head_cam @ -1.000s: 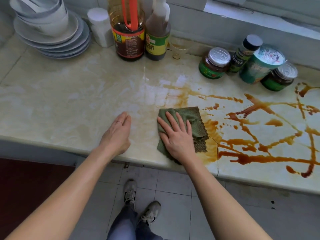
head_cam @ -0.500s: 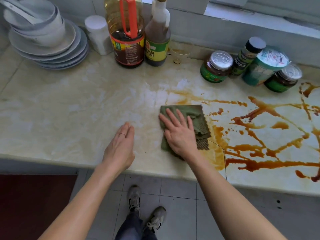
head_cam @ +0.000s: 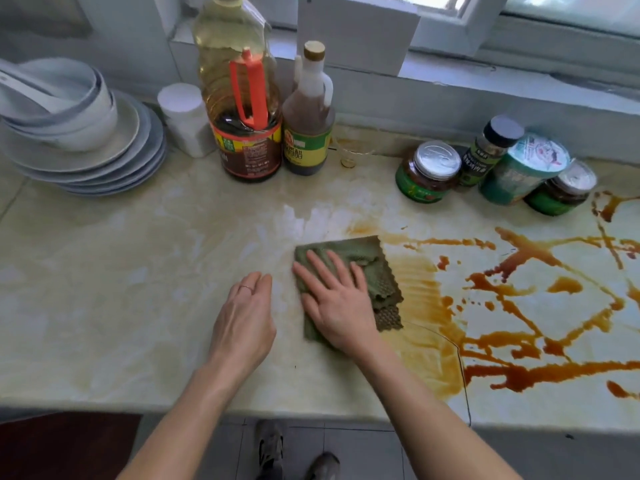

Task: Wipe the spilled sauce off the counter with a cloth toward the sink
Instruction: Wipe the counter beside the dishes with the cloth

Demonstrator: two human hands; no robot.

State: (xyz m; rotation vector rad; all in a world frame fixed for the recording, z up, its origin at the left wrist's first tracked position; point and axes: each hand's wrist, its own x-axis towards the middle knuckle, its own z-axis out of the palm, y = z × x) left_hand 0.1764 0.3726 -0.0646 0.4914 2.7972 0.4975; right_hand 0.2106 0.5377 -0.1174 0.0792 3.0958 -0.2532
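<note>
A folded green cloth (head_cam: pixel 360 258) lies flat on the pale marble counter (head_cam: pixel 121 271), its right edge stained brown. My right hand (head_cam: pixel 334 303) presses on it with straight, spread fingers. Just left of the cloth, my left hand (head_cam: pixel 244 317) rests flat on the bare counter, a ring on one finger. Brown sauce (head_cam: pixel 540 368) runs in streaks and pools over the right half of the counter, with a smeared yellowish patch (head_cam: pixel 422 299) right beside the cloth. No sink is in view.
Stacked plates and bowls (head_cam: pixel 76 133) stand at the back left. An oil jug (head_cam: pixel 242 98), a vinegar bottle (head_cam: pixel 308 119) and a white container (head_cam: pixel 185 119) line the back wall. Jars and a spice bottle (head_cam: pixel 495 168) cluster at the back right. The counter's front edge (head_cam: pixel 311 414) is near my forearms.
My right hand has slid the cloth away from the front edge, toward the back of the counter, leaving a smeared patch to its right. My left hand stayed flat beside it.
</note>
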